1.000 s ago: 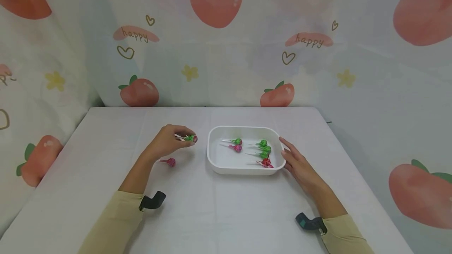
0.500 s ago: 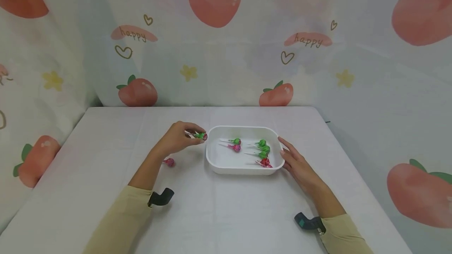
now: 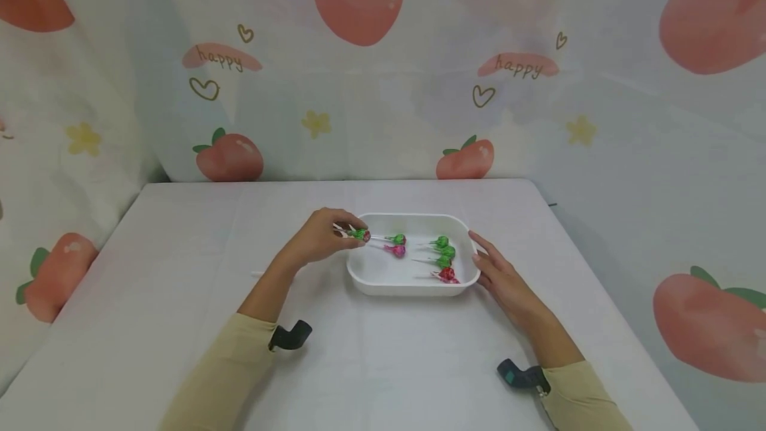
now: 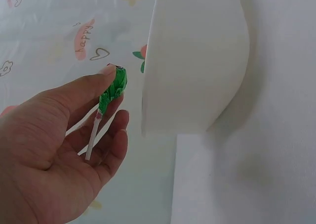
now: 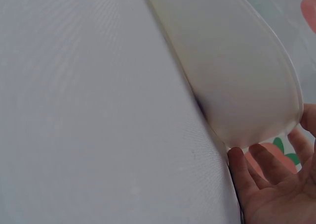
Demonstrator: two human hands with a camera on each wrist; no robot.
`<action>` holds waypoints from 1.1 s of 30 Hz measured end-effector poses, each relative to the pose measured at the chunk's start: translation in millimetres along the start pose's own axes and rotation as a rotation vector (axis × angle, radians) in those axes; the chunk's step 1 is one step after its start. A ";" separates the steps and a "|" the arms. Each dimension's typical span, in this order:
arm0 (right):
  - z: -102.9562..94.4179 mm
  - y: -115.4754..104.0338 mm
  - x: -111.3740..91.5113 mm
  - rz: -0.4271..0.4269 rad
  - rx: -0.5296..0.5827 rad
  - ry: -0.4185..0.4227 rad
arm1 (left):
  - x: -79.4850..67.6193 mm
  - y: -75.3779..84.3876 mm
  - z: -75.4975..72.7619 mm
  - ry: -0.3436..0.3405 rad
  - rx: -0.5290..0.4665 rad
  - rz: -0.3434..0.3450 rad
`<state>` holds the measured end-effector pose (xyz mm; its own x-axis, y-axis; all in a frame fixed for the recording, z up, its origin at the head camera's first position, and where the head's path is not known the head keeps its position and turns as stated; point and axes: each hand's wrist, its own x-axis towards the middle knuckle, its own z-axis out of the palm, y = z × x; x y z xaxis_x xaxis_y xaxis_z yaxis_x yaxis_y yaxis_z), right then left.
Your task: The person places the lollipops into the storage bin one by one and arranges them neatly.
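Note:
My left hand [image 3: 320, 237] pinches a green-wrapped lollipop [image 4: 114, 88] between thumb and fingers, at the left rim of a white tray [image 3: 413, 290]. Its white stick points back toward the palm. My right hand [image 3: 509, 285] holds the tray's right end, thumb at the rim and fingers against the outer wall. Inside the tray on the left lie a green lollipop [image 3: 397, 239] and a pink lollipop [image 3: 396, 251]. Several more lie on the right, including a green lollipop [image 3: 443, 262] and a red one [image 3: 446, 275].
A white lollipop stick [image 3: 257, 274] shows on the table left of my left forearm, which hides the candy end. The white-covered table [image 3: 383, 358] meets a fruit-printed cloth backdrop [image 3: 359, 105] at the back. Each wrist carries a black camera mount [image 3: 291, 336].
My left hand has moved right, carrying the green lollipop from over the table to the tray's left rim. The left arm now covers the pink candy on the table. The right hand stays put.

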<state>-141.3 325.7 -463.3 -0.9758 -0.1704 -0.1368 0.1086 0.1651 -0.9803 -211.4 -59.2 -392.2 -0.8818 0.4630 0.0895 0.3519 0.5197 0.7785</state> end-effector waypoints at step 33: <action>0.2 -0.2 -0.7 -0.006 -0.024 0.007 | 22.4 5.1 50.4 -0.041 0.025 0.107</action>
<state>-140.6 325.6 -463.1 -0.9777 -0.1646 -0.1301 0.0984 0.1879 -0.9773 -213.6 -10.0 -417.5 -0.8254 0.5457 0.1449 0.4514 0.4837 0.7499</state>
